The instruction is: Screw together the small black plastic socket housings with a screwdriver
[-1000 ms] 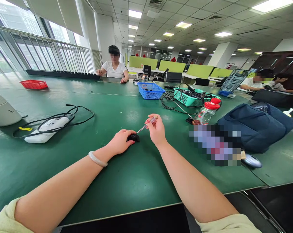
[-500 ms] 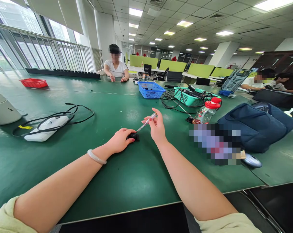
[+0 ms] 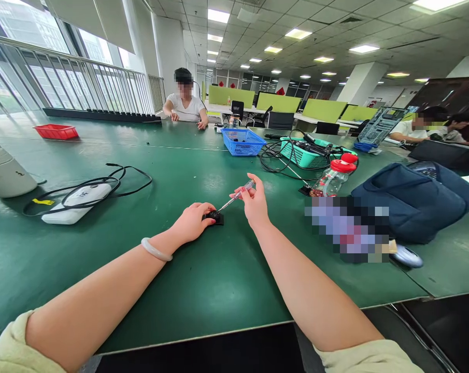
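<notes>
My L hand (image 3: 193, 221) rests on the green table (image 3: 218, 290), thumb & fingers pinching a small black part (image 3: 218, 218) down on the tabletop in front of me. R hand (image 3: 256, 204) pinches a thin screwdriver (image 3: 228, 202) btwn thumb & fingers, slanted, tip down at the part; can't tell if it's in a screw. Off L: white device (image 3: 84, 194) w/ black cable (image 3: 113, 165) across it. Farther back: blue basket (image 3: 244, 147), teal basket (image 3: 304, 158) w/ cables. Red-lidded jar (image 3: 331, 180) nr dark blue bag (image 3: 413, 202), R side.
</notes>
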`<state>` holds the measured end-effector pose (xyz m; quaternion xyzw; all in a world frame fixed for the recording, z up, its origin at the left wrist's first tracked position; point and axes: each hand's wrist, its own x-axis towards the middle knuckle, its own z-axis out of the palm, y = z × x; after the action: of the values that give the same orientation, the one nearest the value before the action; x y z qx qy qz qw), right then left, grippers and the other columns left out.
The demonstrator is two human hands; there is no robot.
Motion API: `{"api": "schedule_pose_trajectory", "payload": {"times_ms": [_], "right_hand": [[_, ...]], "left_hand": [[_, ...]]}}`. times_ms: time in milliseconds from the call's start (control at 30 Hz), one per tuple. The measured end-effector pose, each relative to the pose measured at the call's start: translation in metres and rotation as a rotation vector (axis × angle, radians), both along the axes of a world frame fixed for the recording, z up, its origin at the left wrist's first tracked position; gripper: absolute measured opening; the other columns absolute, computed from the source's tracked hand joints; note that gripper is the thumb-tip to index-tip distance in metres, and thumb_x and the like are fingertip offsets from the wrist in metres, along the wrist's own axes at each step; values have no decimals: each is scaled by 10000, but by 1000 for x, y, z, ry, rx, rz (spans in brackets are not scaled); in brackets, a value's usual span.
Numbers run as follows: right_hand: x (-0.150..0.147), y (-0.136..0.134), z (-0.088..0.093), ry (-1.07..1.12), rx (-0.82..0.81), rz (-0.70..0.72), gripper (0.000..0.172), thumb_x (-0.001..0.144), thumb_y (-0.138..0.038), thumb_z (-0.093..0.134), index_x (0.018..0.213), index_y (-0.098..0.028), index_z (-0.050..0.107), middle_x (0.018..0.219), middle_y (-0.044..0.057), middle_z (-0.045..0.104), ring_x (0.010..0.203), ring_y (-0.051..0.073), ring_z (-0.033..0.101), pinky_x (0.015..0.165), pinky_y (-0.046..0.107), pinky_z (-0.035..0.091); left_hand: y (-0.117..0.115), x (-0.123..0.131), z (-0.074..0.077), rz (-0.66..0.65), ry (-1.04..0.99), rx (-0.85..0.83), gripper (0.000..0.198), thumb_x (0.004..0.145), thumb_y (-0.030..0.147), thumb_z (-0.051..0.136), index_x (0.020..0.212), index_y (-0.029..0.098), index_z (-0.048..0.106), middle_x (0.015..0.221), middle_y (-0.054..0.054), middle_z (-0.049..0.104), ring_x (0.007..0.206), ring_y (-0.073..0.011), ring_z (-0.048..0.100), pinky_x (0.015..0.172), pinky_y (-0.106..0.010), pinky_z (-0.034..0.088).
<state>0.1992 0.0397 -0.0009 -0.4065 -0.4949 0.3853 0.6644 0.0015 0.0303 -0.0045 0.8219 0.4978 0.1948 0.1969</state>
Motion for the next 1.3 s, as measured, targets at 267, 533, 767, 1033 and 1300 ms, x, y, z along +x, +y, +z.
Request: {"api": "schedule_pose_trajectory", "payload": {"times_ms": [267, 533, 767, 1033, 1300], "right_hand": [[2, 2, -1, -5, -24, -22, 441, 839, -336, 598, 1241, -274, 428, 765, -60, 651, 680, 158, 709, 905, 444, 548], [4, 1, 1, -57, -3, -2, 370, 836, -333, 594, 1169, -268, 445, 756, -60, 664, 703, 162, 713, 903, 445, 537], [9, 4, -4, -41, -113, -70, 395, 814, -351, 627, 1158, -261, 456, 751, -49, 678, 710, 178, 716, 913, 463, 522], [7, 4, -3, 1, -145, -22, 354, 765, -328, 671, 1041, -246, 466, 687, -72, 673, 644, 169, 717, 875, 431, 538], [-1, 4, -9, -44, -97, -27, 360, 748, -368, 665, 1040, -243, 496, 703, -49, 681, 634, 159, 684, 763, 383, 550]], "left_hand": [[-1, 0, 1, 0, 16, 0, 323, 845, 359, 518, 1142, 263, 599, 1186, -56, 645, 1178, -258, 537, 1065, -437, 435], [-2, 1, 2, -5, 15, -8, 316, 849, 356, 513, 1139, 263, 599, 1174, -57, 650, 1167, -265, 545, 1061, -447, 438], [-3, 1, 3, 1, 18, -17, 315, 852, 355, 513, 1139, 256, 597, 1185, -62, 644, 1175, -269, 541, 1060, -450, 436], [-2, 1, 2, -5, 27, -10, 323, 854, 371, 497, 1142, 259, 593, 1179, -62, 645, 1169, -266, 542, 1050, -447, 443], [-3, 2, 4, -14, 30, -18, 315, 853, 356, 496, 1134, 252, 593, 1161, -65, 643, 1159, -267, 536, 1043, -449, 435]]}}
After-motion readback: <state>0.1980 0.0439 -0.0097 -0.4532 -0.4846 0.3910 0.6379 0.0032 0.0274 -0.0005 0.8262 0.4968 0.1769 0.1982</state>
